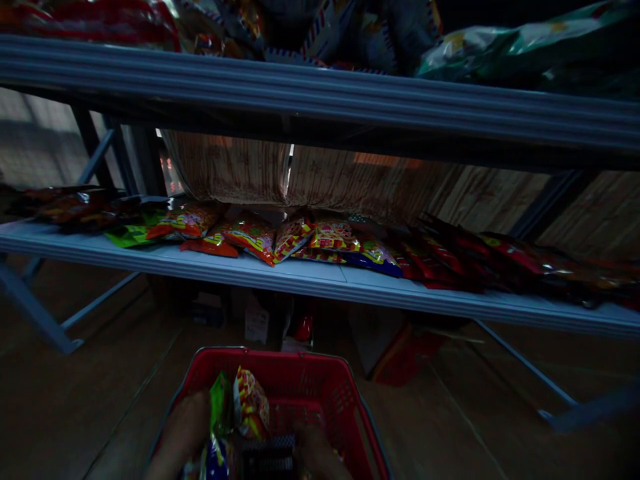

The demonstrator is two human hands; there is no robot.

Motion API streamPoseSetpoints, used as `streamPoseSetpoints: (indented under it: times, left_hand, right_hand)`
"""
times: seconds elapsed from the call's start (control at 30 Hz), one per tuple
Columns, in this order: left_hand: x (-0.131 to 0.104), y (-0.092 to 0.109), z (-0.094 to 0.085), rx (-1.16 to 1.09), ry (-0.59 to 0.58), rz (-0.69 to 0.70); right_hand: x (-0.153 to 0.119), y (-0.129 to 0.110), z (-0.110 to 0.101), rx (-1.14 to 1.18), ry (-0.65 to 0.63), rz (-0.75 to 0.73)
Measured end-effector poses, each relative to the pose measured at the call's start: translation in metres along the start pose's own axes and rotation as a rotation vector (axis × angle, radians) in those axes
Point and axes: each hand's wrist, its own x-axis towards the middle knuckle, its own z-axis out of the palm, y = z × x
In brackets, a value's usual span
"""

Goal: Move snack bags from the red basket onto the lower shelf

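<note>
Both my hands are down in a red shopping basket [320, 360] at the bottom of the view. My left hand [193, 413] is at the basket's left side, against or beside a green snack bag [219, 403]; its fingers are blurred and dark. Right of that bag, a red-and-yellow snack bag [250, 403] stands on end. My right hand [316, 450] reaches in beside a dark packet with a checkered edge [270, 460], and its fingers do not show clearly. A blue snack bag [216, 460] lies near my left wrist.
Ahead, a lower shelf [300, 280] carries a row of snack bags [250, 233], with dark red packets [440, 257] on the right. An upper shelf [310, 87] overhangs it. Boxes [400, 353] stand underneath, and slanted metal legs [37, 307] reach the tiled floor.
</note>
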Motion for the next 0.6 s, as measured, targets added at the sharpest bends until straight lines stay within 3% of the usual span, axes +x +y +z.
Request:
streamPoseSetpoints:
  times: [0.17, 0.3, 0.43, 0.6]
  left_hand:
    - [-0.001, -0.034, -0.006, -0.082, -0.048, -0.06]
    - [-0.004, -0.043, 0.0, -0.074, -0.057, -0.076]
    - [-0.007, -0.032, 0.008, -0.039, -0.042, -0.065]
    - [-0.017, 0.001, 0.017, -0.046, -0.083, 0.018]
  right_hand:
    - [0.007, -0.01, 0.009, -0.045, 0.022, 0.007]
    - [0.008, -0.011, 0.012, -0.08, 0.046, 0.032]
    - [0.004, -0.021, 0.008, -0.092, 0.078, 0.043]
    - [-0.008, -0.051, -0.004, -0.09, 0.147, -0.024]
